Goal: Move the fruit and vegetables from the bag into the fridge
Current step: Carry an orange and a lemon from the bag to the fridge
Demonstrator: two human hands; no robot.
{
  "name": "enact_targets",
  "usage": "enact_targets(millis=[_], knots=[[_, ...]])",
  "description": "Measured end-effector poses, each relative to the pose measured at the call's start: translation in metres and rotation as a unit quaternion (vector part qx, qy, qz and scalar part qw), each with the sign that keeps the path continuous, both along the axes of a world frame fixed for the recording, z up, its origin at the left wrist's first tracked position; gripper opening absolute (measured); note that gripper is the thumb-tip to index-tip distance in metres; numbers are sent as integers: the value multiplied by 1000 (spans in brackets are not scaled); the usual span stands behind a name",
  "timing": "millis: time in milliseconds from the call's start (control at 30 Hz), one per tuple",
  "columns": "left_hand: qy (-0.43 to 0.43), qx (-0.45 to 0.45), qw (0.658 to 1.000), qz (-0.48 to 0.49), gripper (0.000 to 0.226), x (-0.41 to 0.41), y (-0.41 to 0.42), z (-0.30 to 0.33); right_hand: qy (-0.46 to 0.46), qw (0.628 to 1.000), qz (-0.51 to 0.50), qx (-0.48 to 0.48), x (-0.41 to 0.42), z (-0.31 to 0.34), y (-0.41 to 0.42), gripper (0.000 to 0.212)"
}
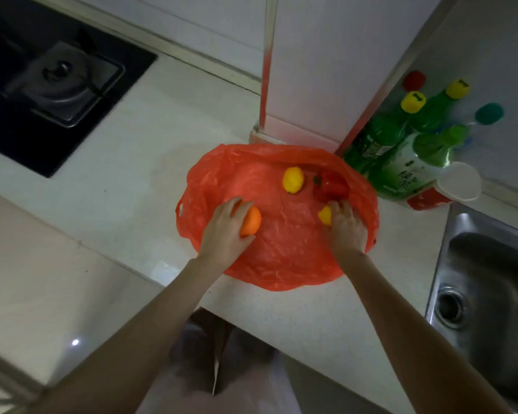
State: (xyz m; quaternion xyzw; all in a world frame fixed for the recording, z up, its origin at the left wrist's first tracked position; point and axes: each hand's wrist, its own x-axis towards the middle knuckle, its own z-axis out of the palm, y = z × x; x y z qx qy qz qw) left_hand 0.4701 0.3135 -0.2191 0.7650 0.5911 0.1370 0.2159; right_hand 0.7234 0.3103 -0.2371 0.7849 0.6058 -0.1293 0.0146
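My left hand (225,231) grips an orange (251,221); my right hand (346,227) curls round a yellow fruit (325,215) on the red bag (281,258); bottle labels blur.

Thin, crinkled, glossy red plastic bag (281,249) lies on a smooth pale speckled countertop (132,180); lower right, a brushed metal sink (491,279).

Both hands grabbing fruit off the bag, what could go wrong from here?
1. The lemon and pepper lie loose on the bag; lifting may tug the plastic and roll them.
2. The right hand works close to the bottles and could knock them.
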Motion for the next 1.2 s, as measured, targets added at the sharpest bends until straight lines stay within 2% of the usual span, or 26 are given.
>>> enact_targets(millis=[200, 367, 500, 700, 933, 1200], knots=[[-13, 15, 999, 45, 71, -24, -6, 10, 42, 994, 43, 87, -6, 4, -5, 45], [-30, 31, 996, 81, 74, -66, -17, 20, 106, 971, 126, 176, -61, 13, -14, 44], [-45, 43, 991, 115, 70, -123, -44, 24, 156, 960, 168, 161, -127, 16, -29, 53], [-62, 31, 978, 198, 71, -239, -101, 14, 194, 943, 207, 174, -246, 16, -56, 43], [-72, 34, 952, 297, 72, -393, -163, 7, 233, 927, 273, 112, -416, 23, -91, 56], [-63, 48, 903, 422, 76, -515, -220, 0, 266, 862, 427, 71, -593, 39, -101, 58]])
